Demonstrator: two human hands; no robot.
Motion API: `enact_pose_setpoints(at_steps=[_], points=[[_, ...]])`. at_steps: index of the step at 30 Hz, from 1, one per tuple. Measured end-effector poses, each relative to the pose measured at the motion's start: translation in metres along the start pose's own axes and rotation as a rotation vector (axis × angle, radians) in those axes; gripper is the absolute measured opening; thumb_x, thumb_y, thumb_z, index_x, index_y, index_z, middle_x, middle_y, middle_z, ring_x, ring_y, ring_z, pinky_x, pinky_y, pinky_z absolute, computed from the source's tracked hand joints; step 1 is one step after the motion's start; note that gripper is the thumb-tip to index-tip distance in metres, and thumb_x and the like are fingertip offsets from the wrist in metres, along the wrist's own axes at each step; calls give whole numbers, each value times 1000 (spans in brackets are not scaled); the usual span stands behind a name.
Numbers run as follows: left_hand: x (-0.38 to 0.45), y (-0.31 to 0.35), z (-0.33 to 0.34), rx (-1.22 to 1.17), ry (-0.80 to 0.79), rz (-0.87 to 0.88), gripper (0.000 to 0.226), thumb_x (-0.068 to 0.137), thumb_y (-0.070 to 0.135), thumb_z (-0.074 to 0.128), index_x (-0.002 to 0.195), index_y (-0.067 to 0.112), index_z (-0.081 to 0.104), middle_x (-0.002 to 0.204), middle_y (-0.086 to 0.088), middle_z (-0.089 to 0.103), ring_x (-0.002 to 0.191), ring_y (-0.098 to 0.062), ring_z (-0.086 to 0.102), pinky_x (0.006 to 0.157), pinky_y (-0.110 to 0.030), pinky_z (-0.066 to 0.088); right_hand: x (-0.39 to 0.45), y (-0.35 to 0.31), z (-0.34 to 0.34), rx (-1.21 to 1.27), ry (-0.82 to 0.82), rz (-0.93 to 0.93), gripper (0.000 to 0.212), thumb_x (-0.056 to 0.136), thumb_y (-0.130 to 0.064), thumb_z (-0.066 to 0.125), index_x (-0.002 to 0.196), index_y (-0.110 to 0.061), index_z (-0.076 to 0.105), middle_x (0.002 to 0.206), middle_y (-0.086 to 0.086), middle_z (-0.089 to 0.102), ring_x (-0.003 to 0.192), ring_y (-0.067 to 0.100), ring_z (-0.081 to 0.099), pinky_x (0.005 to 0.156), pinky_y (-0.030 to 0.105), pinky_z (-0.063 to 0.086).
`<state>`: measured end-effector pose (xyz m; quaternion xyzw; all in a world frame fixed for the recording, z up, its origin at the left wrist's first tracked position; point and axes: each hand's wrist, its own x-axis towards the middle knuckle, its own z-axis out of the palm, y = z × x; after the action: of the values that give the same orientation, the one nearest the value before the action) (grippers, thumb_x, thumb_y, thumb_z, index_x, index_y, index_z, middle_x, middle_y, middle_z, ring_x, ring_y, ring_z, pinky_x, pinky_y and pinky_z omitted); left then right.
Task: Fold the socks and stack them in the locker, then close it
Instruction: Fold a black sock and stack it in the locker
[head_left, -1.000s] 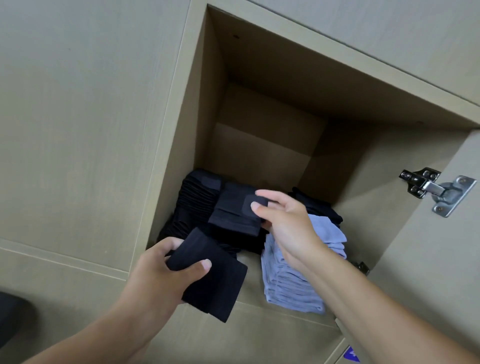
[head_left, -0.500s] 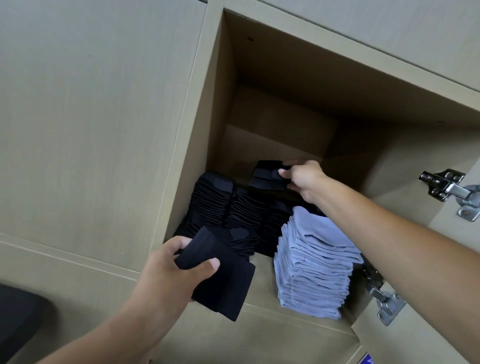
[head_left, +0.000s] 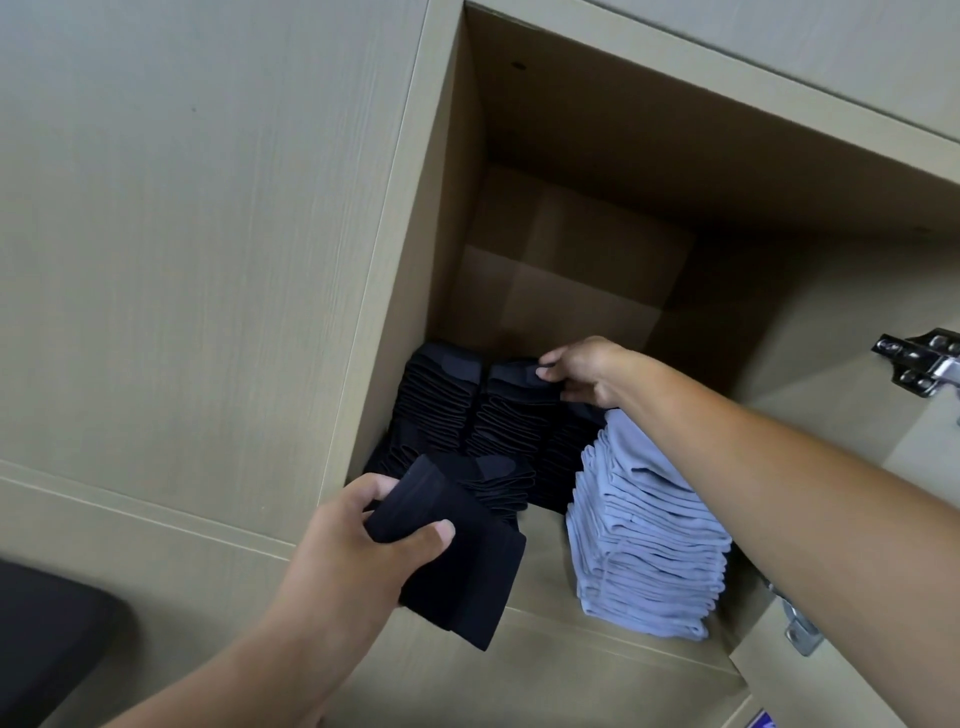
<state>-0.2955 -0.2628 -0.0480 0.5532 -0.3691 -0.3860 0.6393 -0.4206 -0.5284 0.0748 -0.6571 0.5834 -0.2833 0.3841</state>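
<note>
Black folded socks are standing in three stacks (head_left: 498, 415) at the back left of the open locker (head_left: 571, 291), with one light blue stack (head_left: 644, 540) sitting at the front right. The right hand (head_left: 582, 371) is pinching the top sock (head_left: 511, 374) of the middle black stack. The left hand (head_left: 353, 556) is gripping one folded black sock (head_left: 467, 566) just outside the locker's front edge. Two metal hinges (head_left: 919, 364) are showing at the right.

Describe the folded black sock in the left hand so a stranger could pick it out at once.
Start at the open locker set in the pale wood wall, with a grey-blue sock stack at its front right. Just outside its lower left corner, the left hand grips a folded black sock. Unlike the black socks stacked inside, it is a single piece held in front of the shelf edge.
</note>
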Motion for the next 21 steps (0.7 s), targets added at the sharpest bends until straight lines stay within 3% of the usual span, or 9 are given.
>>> enact_pose_setpoints(at_steps=[3, 6, 8, 10, 13, 16, 21], points=[[0, 0, 0, 0, 1, -9, 13, 84, 8, 80, 86, 14, 68, 58, 4, 65, 56, -12, 62, 56, -33, 52, 2, 1, 5, -93, 35, -28, 27, 93, 2, 68, 119, -4, 67, 127, 13, 64, 111, 20, 58, 69, 28, 52], [0, 0, -1, -9, -4, -20, 13, 84, 7, 79, 87, 13, 68, 58, 5, 64, 57, -14, 62, 58, -35, 53, 6, 2, 9, -167, 68, -63, 12, 91, -1, 71, 95, -9, 64, 118, 12, 64, 110, 22, 60, 79, 28, 52], [-1, 1, -2, -14, -8, -23, 13, 85, 7, 79, 87, 12, 67, 57, 6, 64, 54, -12, 62, 54, -30, 51, 8, 3, 13, -257, 59, -90, 12, 91, -5, 74, 90, -10, 63, 111, 8, 64, 105, 22, 61, 88, 30, 55], [-3, 3, -3, -8, -7, -32, 13, 85, 7, 79, 87, 13, 67, 57, 6, 64, 54, -11, 62, 51, -29, 51, 12, 3, 15, -427, 48, -109, 22, 88, -15, 78, 106, -7, 68, 118, 9, 68, 110, 25, 64, 101, 38, 53], [-3, 5, -6, 9, 22, -47, 15, 83, 8, 81, 81, 17, 69, 62, 2, 66, 64, -22, 65, 64, -53, 57, 12, 1, 16, -610, 30, -123, 47, 90, -26, 78, 130, -5, 64, 134, 10, 64, 127, 27, 58, 112, 36, 44], [-5, 10, -7, 7, 48, -56, 13, 82, 7, 81, 86, 14, 70, 72, -15, 68, 70, -33, 61, 73, -70, 53, 8, 0, 14, -621, -3, -142, 48, 94, -27, 72, 135, -4, 61, 139, 11, 60, 131, 27, 55, 112, 33, 41], [-7, 14, -10, 23, 60, -59, 14, 83, 9, 81, 92, 14, 71, 88, -25, 70, 76, -43, 68, 75, -68, 53, -10, -3, 16, -543, 5, -184, 43, 95, -24, 71, 131, -3, 62, 135, 12, 61, 129, 28, 55, 108, 31, 42]])
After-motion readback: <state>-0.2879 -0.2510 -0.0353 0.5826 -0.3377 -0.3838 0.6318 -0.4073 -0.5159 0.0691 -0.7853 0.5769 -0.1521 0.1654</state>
